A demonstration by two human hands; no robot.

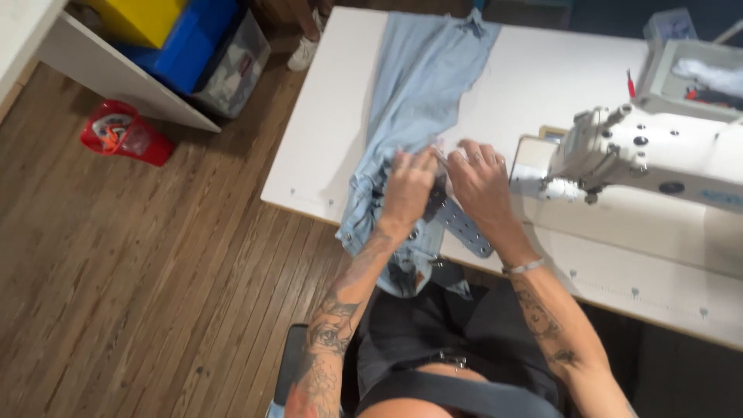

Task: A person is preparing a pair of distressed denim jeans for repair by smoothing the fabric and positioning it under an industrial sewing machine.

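Denim garment [418, 85] is being pinched in the closed grip of both the left hand [408, 190] and right hand [480, 178] at the counter's [542, 70] near edge, at nine o'clock from the sewing machine [658, 151], so its studded edge is being kept flat.

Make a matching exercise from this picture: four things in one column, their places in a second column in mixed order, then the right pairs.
Things:
1. light blue denim garment
2. white sewing machine
3. red container
4. blue bin

Places:
A. on the wooden floor, left of the table
B. under the white shelf, top left
C. spread on the white table, gripped by the left hand and right hand
D. on the table's right side

Pairs: 1-C, 2-D, 3-A, 4-B
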